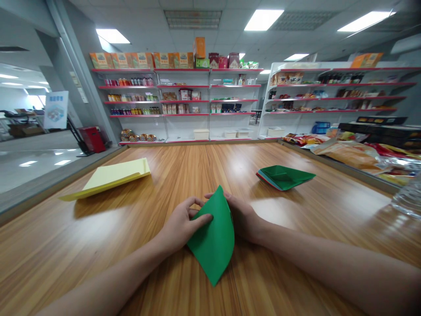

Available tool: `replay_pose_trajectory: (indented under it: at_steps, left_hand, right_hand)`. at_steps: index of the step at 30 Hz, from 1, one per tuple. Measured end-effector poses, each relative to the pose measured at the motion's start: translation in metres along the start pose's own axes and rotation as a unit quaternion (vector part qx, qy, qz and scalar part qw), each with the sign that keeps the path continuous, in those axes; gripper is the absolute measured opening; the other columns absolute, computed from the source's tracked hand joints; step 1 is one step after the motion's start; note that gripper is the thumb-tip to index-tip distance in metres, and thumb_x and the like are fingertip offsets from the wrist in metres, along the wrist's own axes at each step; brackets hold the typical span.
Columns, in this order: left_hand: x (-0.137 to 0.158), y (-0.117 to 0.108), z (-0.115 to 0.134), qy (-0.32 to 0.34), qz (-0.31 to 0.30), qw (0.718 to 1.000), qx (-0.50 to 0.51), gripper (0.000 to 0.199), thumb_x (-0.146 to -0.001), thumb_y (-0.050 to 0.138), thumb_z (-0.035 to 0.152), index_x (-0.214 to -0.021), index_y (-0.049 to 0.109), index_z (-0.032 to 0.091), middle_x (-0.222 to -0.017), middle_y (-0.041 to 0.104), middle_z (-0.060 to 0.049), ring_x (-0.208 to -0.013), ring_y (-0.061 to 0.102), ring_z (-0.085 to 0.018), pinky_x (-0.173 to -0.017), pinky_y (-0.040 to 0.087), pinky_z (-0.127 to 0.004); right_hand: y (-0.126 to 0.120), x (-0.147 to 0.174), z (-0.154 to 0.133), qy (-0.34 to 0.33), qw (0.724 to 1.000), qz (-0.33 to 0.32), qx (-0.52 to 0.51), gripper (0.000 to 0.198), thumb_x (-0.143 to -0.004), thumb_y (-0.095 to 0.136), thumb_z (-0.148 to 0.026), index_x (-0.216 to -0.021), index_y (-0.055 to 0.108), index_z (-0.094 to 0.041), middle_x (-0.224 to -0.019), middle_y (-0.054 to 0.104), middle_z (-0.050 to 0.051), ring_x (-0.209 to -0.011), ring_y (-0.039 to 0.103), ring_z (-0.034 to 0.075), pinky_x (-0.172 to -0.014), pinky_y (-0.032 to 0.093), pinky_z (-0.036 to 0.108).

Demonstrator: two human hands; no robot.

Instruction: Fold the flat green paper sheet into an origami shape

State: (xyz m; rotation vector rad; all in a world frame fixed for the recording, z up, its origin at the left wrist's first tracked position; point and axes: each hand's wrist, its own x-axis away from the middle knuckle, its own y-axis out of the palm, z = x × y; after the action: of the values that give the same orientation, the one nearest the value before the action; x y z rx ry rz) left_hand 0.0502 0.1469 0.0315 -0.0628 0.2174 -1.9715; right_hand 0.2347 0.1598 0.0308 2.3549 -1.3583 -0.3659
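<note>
A folded green sheet of paper (213, 239) is tilted up above the middle of the wooden table (158, 281), its points facing up and down. My left hand (184, 224) grips its left side, the thumb lying across the front face and the fingers behind. On the other side my right hand (245, 217) is behind the paper's right edge; its fingers are mostly covered by the sheet, so how they close on it is hidden. Farther right lies a stack of folded papers (286, 177), green on top with red and blue edges below.
Yellow paper sheets (115, 175) lie at the left with curled edges. Packaged snacks (351, 153) fill the area beyond the table's right rim, and a clear plastic object (408, 197) stands near it. Stocked shelves (184, 94) line the back. A red box (92, 139) is on the floor left.
</note>
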Motion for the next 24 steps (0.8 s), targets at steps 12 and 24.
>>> replay_pose_trajectory:
  at_steps: [12,24]
  left_hand:
    - [0.004,-0.006,0.009,0.022,-0.088,0.987,0.133,0.037,-0.081,0.06,0.053,-0.081,0.042,0.021,-0.068,0.051,0.003,-0.058,0.048,-0.011,-0.053,0.036,-0.02]
    - [0.007,0.005,0.009,0.011,-0.079,0.993,0.085,0.028,-0.08,0.06,0.042,-0.073,0.058,0.015,-0.073,0.055,-0.001,-0.069,0.049,-0.015,-0.065,0.038,-0.025]
  right_hand:
    - [0.001,-0.002,0.0,0.011,0.999,-0.026,0.03,0.033,-0.081,0.061,-0.046,-0.088,0.066,-0.015,-0.074,0.063,0.004,-0.071,0.058,0.018,-0.071,0.042,0.03]
    - [0.005,0.0,-0.001,-0.062,0.966,0.021,0.249,0.034,-0.078,0.065,-0.048,-0.084,0.062,-0.014,-0.082,0.063,0.005,-0.075,0.056,0.018,-0.065,0.042,0.028]
